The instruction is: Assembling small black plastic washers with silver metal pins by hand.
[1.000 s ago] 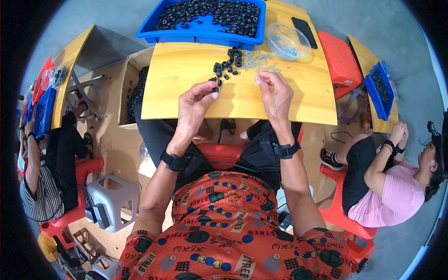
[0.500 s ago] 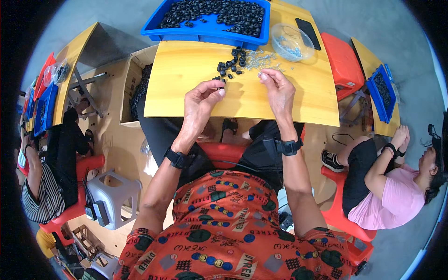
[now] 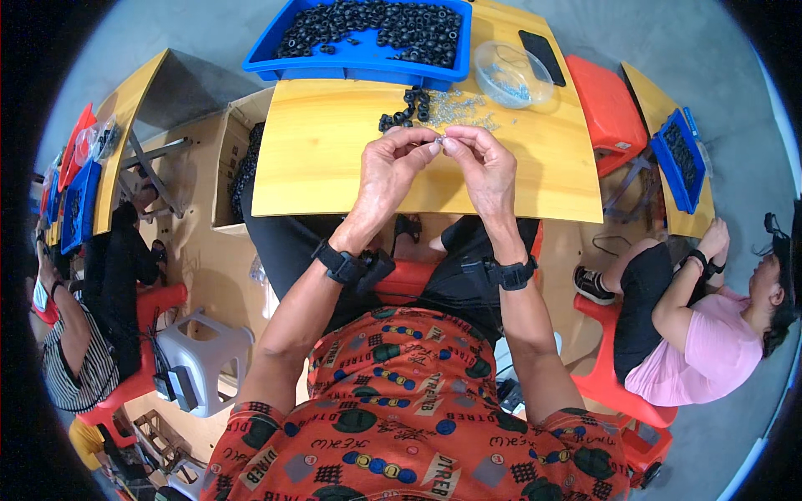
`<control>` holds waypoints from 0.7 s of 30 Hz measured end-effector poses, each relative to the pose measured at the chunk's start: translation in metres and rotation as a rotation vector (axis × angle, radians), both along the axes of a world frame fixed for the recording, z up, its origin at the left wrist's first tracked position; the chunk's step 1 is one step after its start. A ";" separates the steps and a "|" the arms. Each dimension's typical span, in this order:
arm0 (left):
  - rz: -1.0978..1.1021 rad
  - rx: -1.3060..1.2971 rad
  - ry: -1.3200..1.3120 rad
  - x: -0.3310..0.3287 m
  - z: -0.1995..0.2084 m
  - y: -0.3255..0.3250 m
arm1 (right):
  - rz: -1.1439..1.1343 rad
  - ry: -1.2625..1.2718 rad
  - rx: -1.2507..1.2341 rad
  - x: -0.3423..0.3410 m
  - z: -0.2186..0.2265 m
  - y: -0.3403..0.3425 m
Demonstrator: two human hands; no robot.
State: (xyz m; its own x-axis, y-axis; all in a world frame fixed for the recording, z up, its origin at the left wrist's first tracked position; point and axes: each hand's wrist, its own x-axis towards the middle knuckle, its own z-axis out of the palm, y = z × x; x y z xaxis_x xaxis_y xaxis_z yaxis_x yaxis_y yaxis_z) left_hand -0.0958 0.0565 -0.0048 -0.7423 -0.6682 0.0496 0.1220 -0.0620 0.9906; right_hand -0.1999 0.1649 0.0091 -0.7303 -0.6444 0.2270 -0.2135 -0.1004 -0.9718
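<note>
Your left hand and right hand pinch a tiny piece, mostly hidden, where they meet over the yellow table — probably light, stiff, slippery; grip by its sides.

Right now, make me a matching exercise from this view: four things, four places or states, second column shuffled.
Column 1
1. Blue tray
2. Clear bowl
3. Flat black slab
4. Left hand

Column 2
A. Holding small bluish bits
B. Pinched fingertips close to those of the right hand
C. Partly filled with many black parts
D. Lying near the right edge of the yellow table

Pairs: 1-C, 2-A, 3-D, 4-B
</note>
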 end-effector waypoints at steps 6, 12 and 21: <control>0.024 0.012 0.022 -0.003 0.000 0.002 | 0.050 -0.062 -0.044 -0.002 -0.002 0.001; 0.030 -0.027 0.067 -0.005 0.001 0.005 | 0.127 -0.198 -0.065 -0.004 0.002 0.005; 0.012 0.129 0.049 -0.001 0.015 0.007 | 0.115 0.172 0.043 0.000 0.005 0.008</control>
